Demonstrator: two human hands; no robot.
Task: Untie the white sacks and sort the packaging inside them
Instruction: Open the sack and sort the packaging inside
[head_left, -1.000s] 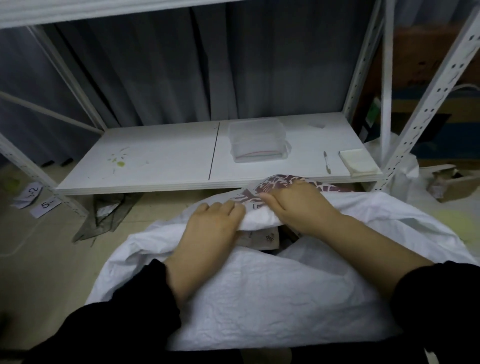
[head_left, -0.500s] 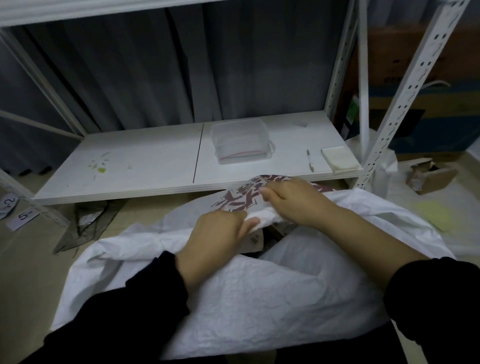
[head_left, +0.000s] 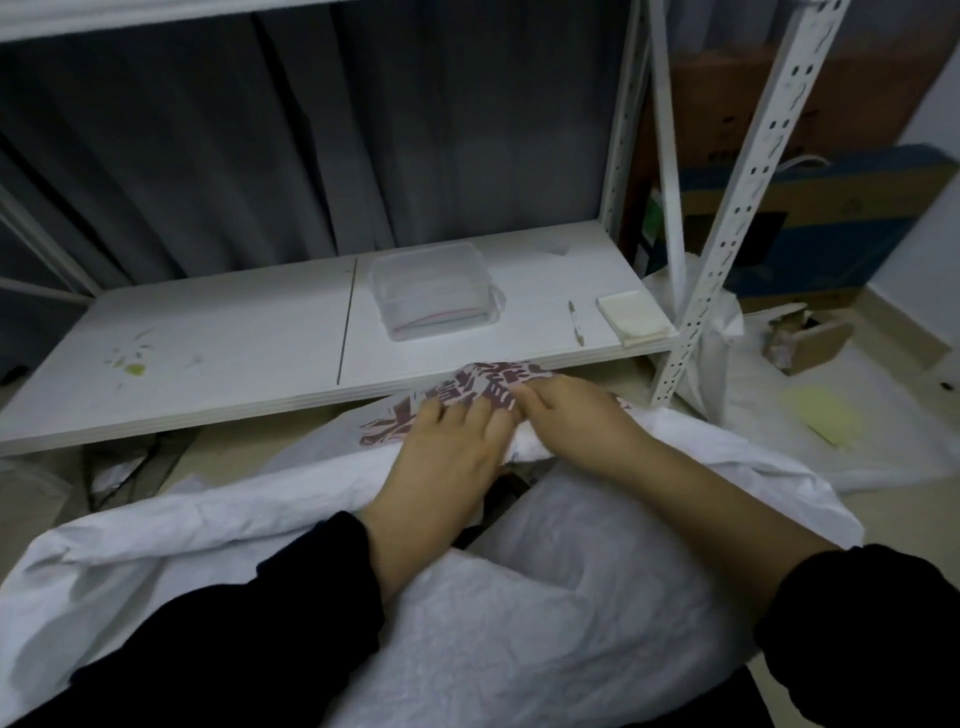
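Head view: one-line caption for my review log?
Left hand and right hand hold the red-printed mouth of the white sack before a low shelf.

Two hands, left hand (head_left: 452, 457) and right hand (head_left: 576, 415), one white sack (head_left: 519, 623), beyond the fingertips (head_left: 431, 411) one clear container (head_left: 434, 291), one pen (head_left: 575, 322), one folded pad (head_left: 631, 319), one cardboard box (head_left: 810, 340)

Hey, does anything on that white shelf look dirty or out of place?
Yes. The shelf board has a yellow-green blotch with faint smears around it near its left end, like a spill left uncleaned.
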